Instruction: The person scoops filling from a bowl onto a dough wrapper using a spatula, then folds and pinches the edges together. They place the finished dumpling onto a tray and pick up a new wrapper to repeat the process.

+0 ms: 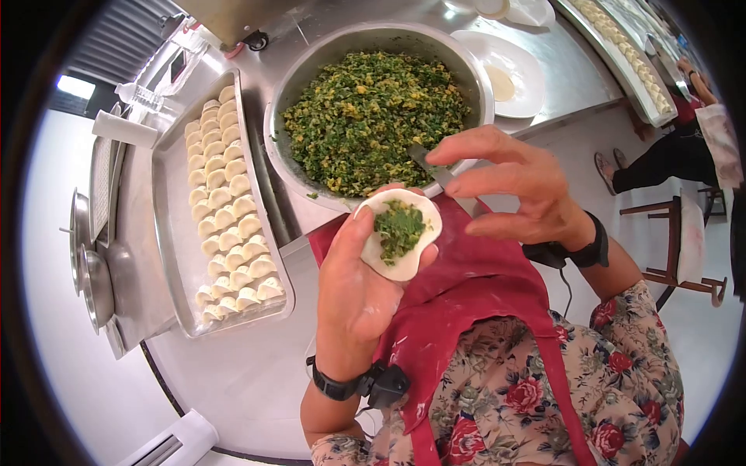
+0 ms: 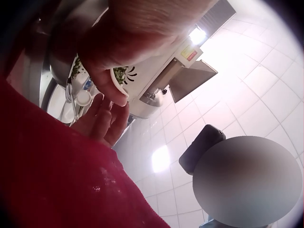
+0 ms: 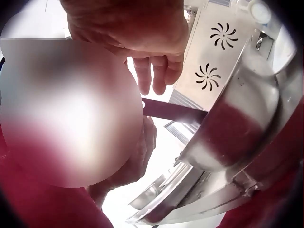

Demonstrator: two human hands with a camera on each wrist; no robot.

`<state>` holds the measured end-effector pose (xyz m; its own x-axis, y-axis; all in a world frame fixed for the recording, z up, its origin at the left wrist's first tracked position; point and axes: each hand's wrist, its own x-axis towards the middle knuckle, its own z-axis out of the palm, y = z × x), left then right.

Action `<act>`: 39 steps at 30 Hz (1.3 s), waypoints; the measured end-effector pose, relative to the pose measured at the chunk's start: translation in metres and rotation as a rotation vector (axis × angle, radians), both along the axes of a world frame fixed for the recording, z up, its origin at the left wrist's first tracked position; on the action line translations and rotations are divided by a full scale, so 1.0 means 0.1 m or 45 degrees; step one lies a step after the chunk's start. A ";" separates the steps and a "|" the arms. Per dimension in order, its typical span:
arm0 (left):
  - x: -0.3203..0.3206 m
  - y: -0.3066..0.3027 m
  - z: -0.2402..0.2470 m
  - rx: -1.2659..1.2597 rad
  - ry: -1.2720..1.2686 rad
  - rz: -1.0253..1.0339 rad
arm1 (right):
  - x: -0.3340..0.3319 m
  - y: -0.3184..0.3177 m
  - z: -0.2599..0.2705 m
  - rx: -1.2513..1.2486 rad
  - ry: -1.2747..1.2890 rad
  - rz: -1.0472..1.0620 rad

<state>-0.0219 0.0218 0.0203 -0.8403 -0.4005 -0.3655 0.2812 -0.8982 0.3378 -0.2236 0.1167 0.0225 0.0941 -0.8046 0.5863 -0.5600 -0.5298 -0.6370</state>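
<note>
Supervisor: State the condition of both grips.

Operator: With my left hand [image 1: 350, 295] I pinch the wrapper [image 1: 396, 270] at its edge, thumb on the near rim, fingers beneath. My right hand [image 1: 528, 175] is spread, its fingers apart beside the blade [image 3: 173, 111]. I cannot tell whether a fingertip touches it.

Supervisor: Where is the workpiece?

Operator: In the left grip. The wrapper lies open, with filling [image 1: 400, 231] at its centre and pale dough around it. The blade is at the bowl [image 1: 475, 85], near the right fingertips; the bowl sits just ahead of both grips.

Supervisor: Report progress.

Operator: This unit: filling is in, closure not made. I judge that folding, sealing the edge and transfer to the tray [image 1: 175, 210] remain. The batch: the tray, left of the left grip, bears several rows of folded dumplings [image 1: 225, 194] reaching close to its near end (a bare strip shows along the side farthest from the grip). The bowl holds plenty of mix [image 1: 365, 116], so stock is not the limit.

Supervisor: Any caution?

Operator: Keep filling off the rim. In my judgement, greens caught there could spoil the seal.
</note>
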 end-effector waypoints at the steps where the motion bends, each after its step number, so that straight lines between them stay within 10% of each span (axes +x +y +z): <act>1: 0.01 0.02 0.00 0.010 0.013 -0.036 | 0.06 -0.02 0.02 -0.005 -0.070 0.018; 24: -0.16 0.10 0.34 -1.183 -0.502 -0.592 | 0.29 -0.19 0.02 0.038 -0.366 0.149; 36: -0.08 0.11 0.32 -2.023 -0.582 -0.414 | 0.25 -0.16 0.07 0.106 -0.224 0.174; 39: -0.03 0.05 0.21 -1.802 -0.451 -0.391 | 0.26 -0.16 0.04 0.118 -0.325 0.141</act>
<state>-0.0246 0.0271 0.0416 -0.9083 -0.4170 -0.0324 -0.1342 0.2172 0.9668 -0.1976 0.1010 0.0269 0.0432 -0.8489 0.5267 -0.3171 -0.5116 -0.7986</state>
